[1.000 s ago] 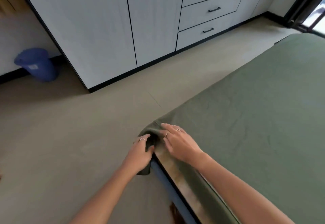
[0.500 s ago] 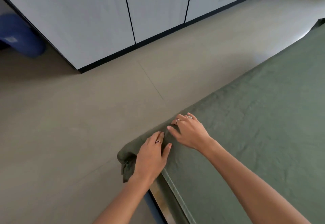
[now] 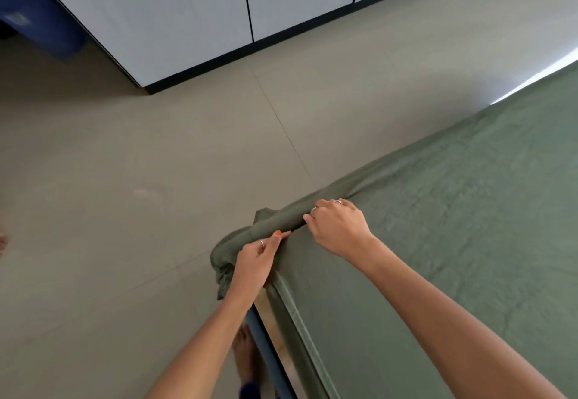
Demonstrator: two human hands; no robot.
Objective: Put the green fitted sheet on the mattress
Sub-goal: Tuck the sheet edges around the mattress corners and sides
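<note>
1. The floor (image 3: 131, 198) is a plain beige surface with thin tile joints, filling the left and middle of the view.
2. The green fitted sheet (image 3: 469, 211) lies spread over the top of the mattress on the right, lightly wrinkled, its long edge running diagonally toward the upper right; at the near corner it is bunched into a raised roll, and a loose gathered end hangs off the corner over the floor.
3. A white wardrobe (image 3: 194, 7) with a black plinth stands across the top, its door seams showing as dark vertical lines.
4. A blue bin (image 3: 34, 20) sits at the upper left, partly hidden behind the wardrobe's end and cut by the frame.
5. The bed frame (image 3: 266, 355) shows below the corner as a dark blue rail with a pale wooden strip beside it, running down to the bottom edge.
6. The right hand (image 3: 339, 229), wearing rings, has its fingers curled over the rolled ridge of sheet, gripping it.
7. The left hand (image 3: 255, 261), with one ring, pinches the same roll just beside the right hand, thumb on the fabric.
8. A bare foot (image 3: 245, 358) stands on the floor next to the rail.
</note>
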